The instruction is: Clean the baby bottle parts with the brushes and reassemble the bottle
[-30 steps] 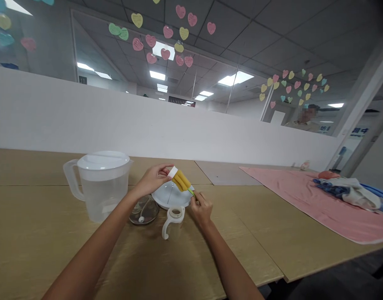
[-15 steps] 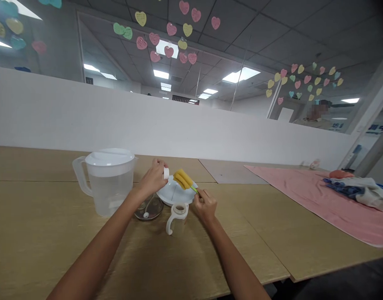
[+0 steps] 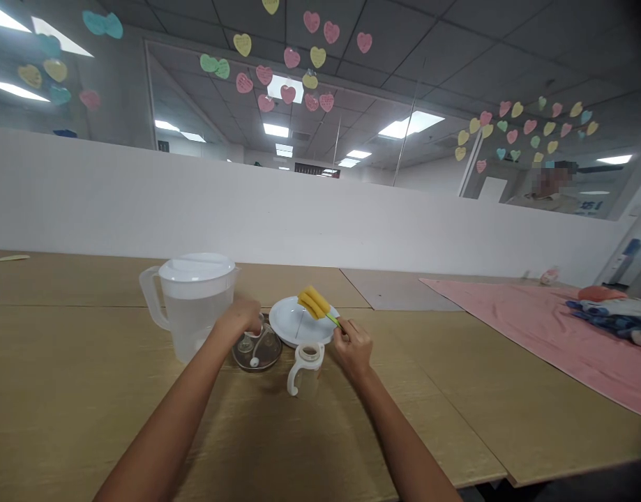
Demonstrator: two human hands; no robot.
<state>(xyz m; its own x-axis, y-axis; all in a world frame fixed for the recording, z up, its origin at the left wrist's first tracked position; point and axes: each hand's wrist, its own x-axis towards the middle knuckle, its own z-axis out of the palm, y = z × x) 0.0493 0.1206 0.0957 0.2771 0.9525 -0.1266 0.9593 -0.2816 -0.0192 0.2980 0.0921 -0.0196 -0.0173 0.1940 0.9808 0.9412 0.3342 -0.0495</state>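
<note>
The tray (image 3: 271, 354) lies between pitcher (image 3: 194, 310) and bowl (image 3: 284, 317).

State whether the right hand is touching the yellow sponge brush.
Touching: in the head view, the right hand is closed on the green handle of the yellow sponge brush.

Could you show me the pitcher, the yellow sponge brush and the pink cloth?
Pitcher (image 3: 190, 315): head view, on its translucent body.
Yellow sponge brush (image 3: 313, 302): head view, on its sponge end.
Pink cloth (image 3: 540, 325): head view, near its middle.
</note>
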